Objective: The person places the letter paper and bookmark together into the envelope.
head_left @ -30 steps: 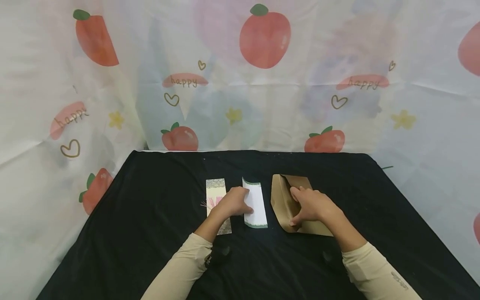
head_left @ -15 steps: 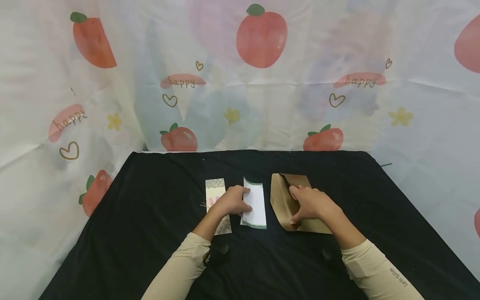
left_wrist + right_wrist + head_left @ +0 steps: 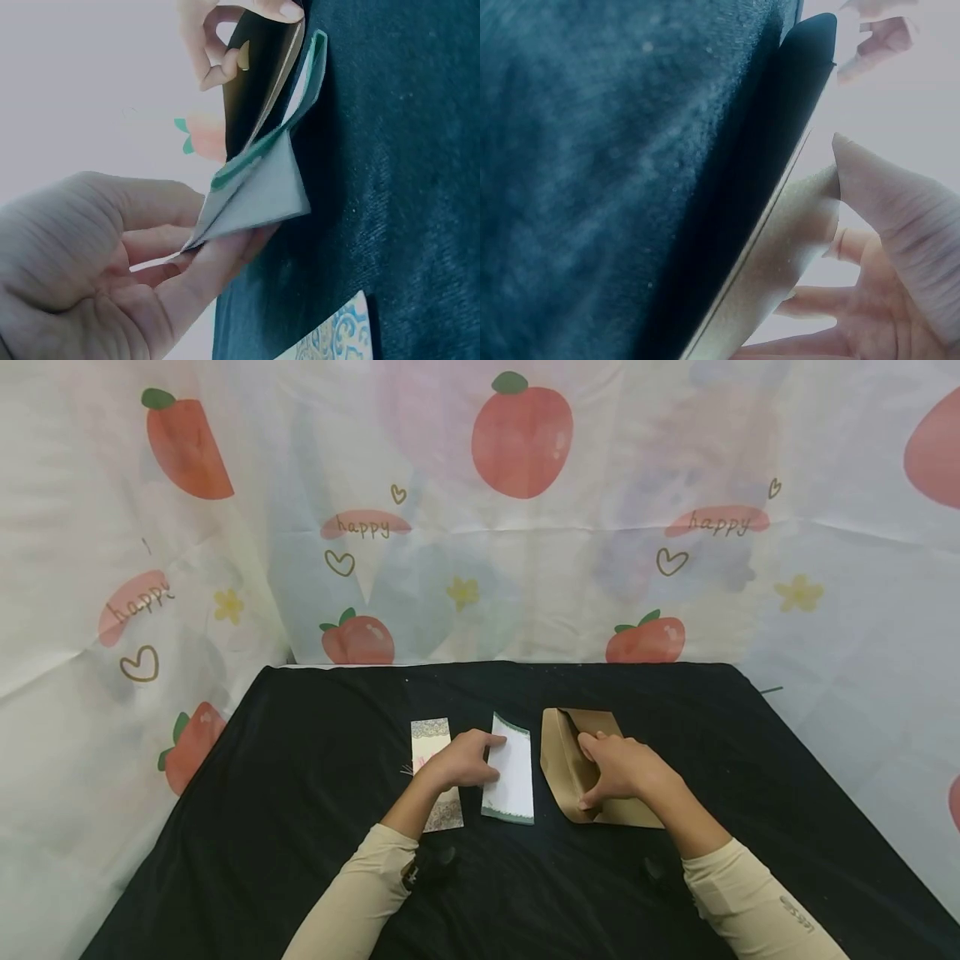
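Pinching envelope, right grip, left grip pinching paper, left wrist view revealing layers

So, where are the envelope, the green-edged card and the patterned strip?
Brown paper envelope point(image 3: 562, 764), head view: its open flap.
Green-edged white card point(image 3: 513, 775), head view: its white face.
Patterned strip point(image 3: 429, 742), head view: cream part near its far end.
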The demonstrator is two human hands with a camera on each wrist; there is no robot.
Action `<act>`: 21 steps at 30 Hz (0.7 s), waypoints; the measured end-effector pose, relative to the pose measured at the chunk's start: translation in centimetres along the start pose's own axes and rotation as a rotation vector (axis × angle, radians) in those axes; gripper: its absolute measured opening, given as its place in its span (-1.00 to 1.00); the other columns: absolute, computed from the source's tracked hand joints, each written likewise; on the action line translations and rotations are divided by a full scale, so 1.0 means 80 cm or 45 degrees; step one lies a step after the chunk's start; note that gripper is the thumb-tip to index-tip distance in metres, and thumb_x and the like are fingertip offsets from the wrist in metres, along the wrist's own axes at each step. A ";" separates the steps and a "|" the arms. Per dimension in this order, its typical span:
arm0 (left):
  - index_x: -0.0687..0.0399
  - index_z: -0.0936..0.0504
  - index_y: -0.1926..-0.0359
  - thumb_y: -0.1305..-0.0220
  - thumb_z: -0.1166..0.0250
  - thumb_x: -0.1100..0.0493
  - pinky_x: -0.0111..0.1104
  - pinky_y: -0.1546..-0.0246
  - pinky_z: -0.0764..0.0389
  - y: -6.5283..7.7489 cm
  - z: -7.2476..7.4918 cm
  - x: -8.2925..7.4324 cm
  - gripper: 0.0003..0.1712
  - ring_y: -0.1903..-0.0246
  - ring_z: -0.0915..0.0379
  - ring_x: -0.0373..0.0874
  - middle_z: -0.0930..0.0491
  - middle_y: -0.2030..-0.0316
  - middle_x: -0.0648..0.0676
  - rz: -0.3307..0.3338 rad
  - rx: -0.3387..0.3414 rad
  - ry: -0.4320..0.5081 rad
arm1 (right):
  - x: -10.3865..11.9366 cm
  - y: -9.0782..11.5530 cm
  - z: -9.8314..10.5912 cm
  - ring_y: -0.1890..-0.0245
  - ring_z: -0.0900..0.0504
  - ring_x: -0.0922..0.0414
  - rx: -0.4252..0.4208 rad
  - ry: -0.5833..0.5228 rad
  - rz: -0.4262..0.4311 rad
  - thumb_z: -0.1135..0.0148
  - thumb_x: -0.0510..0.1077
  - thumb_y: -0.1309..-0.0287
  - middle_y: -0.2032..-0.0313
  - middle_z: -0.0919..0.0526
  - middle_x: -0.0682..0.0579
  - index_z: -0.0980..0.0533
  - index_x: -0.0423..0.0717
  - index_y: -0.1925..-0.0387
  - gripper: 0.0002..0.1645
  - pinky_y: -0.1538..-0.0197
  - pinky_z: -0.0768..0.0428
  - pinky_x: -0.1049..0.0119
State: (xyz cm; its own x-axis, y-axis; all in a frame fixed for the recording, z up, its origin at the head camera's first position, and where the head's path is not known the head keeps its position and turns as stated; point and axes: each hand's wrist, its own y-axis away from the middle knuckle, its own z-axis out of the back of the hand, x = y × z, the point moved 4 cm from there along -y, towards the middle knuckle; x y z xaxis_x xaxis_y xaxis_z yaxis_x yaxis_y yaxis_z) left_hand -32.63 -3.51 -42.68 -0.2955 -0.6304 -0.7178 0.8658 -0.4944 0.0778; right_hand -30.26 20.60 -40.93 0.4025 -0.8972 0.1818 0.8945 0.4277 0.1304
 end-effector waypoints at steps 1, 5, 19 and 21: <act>0.36 -0.48 -0.38 -0.15 -0.34 0.50 -0.29 0.37 -0.70 0.000 0.000 0.000 -0.29 0.15 -0.59 0.05 -0.48 -0.28 0.38 0.006 0.004 0.022 | 0.000 0.000 0.000 0.45 -0.42 0.03 -0.001 0.000 -0.001 -0.74 0.19 0.22 0.38 -0.38 0.03 -0.36 -0.07 0.26 -0.23 0.42 -0.40 0.14; 0.34 -0.47 -0.40 -0.19 -0.34 0.54 -0.28 0.46 -0.73 0.001 0.000 0.003 -0.29 0.20 -0.66 0.10 -0.42 -0.32 0.40 0.036 -0.010 0.087 | 0.000 0.000 -0.002 0.46 -0.43 0.03 0.001 -0.004 0.003 -0.74 0.20 0.22 0.37 -0.40 0.03 -0.37 -0.07 0.25 -0.23 0.42 -0.41 0.13; 0.25 -0.49 -0.40 -0.20 -0.36 0.54 -0.25 0.45 -0.74 -0.005 0.004 0.001 -0.28 0.13 -0.64 0.16 -0.43 -0.29 0.41 0.052 -0.180 0.257 | -0.002 0.000 -0.002 0.46 -0.43 0.01 0.005 -0.022 -0.011 -0.75 0.20 0.24 0.38 -0.40 0.02 -0.36 -0.05 0.26 -0.22 0.41 -0.38 0.13; 0.26 -0.49 -0.39 -0.20 -0.37 0.54 -0.25 0.46 -0.74 -0.005 0.003 0.001 -0.29 0.17 -0.65 0.14 -0.45 -0.27 0.41 0.051 -0.196 0.262 | -0.001 0.000 -0.002 0.46 -0.43 0.01 0.007 -0.027 -0.014 -0.75 0.19 0.23 0.38 -0.40 0.02 -0.36 -0.06 0.26 -0.23 0.41 -0.38 0.14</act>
State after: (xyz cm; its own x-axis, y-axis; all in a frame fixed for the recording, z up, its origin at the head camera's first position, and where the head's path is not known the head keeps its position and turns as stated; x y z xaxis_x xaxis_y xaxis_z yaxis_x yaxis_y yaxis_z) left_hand -33.12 -3.52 -42.63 -0.1852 -0.5047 -0.8432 0.9309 -0.3650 0.0140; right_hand -30.22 20.68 -41.12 0.3885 -0.8993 0.2011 0.8977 0.4186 0.1375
